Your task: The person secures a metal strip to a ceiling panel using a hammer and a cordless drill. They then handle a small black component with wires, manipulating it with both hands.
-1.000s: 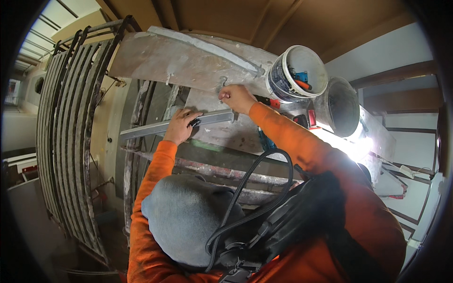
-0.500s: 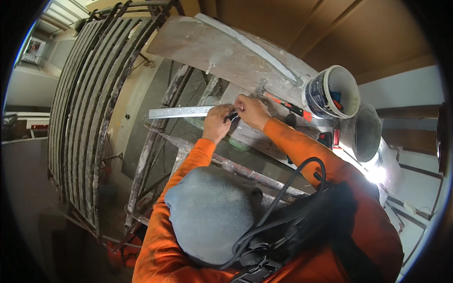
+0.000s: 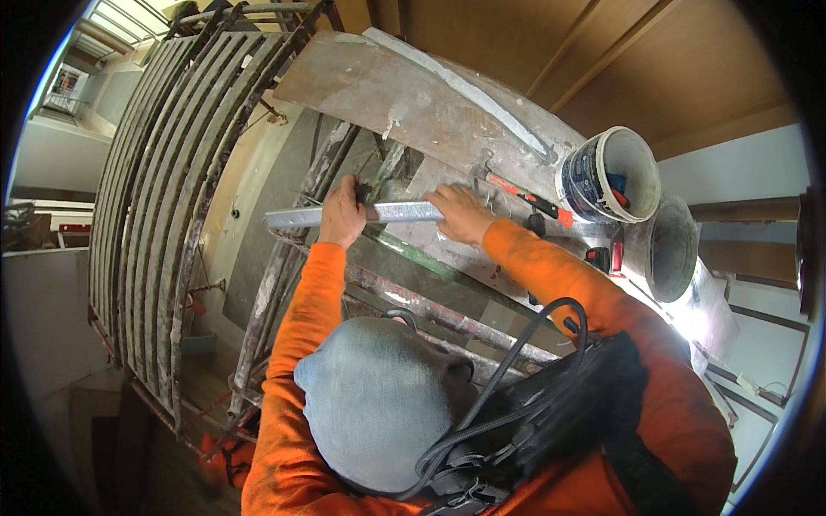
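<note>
Left hand is gripping a long metal strip, and right hand is pressing down on the strip's right end. The strip is lying across the scaffold frame, its middle hidden by the left hand. A grey cap is blocking the near view. The bucket contents at far right are hard to make out.

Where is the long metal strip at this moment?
In the head view, the metal strip lies left of centre across the scaffold board, gripped by the left hand and right hand, left of the white bucket.
</note>
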`<state>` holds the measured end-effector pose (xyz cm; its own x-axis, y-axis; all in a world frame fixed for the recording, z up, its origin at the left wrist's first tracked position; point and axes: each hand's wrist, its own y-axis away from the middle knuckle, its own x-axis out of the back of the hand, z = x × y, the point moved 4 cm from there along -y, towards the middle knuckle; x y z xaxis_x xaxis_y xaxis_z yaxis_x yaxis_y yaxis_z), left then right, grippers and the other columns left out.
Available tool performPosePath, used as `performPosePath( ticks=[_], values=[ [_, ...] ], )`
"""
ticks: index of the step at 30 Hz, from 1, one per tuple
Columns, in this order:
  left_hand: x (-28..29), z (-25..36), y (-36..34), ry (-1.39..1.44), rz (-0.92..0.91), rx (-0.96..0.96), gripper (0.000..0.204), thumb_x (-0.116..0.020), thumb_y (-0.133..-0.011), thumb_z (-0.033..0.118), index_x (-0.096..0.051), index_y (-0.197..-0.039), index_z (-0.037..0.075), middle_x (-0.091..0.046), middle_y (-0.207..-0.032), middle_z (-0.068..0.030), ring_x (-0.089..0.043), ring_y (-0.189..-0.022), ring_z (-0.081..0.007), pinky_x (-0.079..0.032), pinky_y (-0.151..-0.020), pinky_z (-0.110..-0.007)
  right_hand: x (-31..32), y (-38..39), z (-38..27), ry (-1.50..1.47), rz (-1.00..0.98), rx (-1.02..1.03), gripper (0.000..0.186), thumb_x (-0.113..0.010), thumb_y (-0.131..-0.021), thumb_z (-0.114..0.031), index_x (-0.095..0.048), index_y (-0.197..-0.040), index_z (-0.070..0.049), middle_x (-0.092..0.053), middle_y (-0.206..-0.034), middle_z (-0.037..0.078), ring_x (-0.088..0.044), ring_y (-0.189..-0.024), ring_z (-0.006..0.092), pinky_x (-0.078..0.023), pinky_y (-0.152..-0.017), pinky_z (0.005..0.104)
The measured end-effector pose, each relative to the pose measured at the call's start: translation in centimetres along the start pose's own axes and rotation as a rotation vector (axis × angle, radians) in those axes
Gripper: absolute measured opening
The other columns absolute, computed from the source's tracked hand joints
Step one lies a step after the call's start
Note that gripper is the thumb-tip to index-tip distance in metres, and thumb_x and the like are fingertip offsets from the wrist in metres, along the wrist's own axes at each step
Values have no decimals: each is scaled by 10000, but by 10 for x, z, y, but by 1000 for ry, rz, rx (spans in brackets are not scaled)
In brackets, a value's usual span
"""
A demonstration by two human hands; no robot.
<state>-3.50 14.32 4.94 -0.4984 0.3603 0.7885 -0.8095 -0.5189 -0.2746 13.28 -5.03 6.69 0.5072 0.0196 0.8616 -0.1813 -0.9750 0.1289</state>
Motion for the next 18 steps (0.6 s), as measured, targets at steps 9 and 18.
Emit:
performPosePath(
  ticks=[9, 18],
  values=[
    [-16, 34, -29, 166, 345, 595, 385, -504, -925, 90, -452, -1291, -15, -664, -1000, -320, -652, -942, -487, -510, -801, -517, 95, -33, -44, 235, 531, 94, 577, -693, -837, -94, -522, -1388, -103, -553, -1291, 194, -525, -1242, 380, -450, -1041, 485],
    [-108, 4, 7, 974, 608, 1230, 446, -413, -901, 81, -410, -1337, -15, -578, -1121, -231, -598, -916, -302, -518, -791, -450, -16, 27, -45, -311, 23, -377, 815, -685, -816, -162, -319, -1545, -145, -482, -1370, 222, -583, -1190, 447, -489, -1004, 500]
  ],
)
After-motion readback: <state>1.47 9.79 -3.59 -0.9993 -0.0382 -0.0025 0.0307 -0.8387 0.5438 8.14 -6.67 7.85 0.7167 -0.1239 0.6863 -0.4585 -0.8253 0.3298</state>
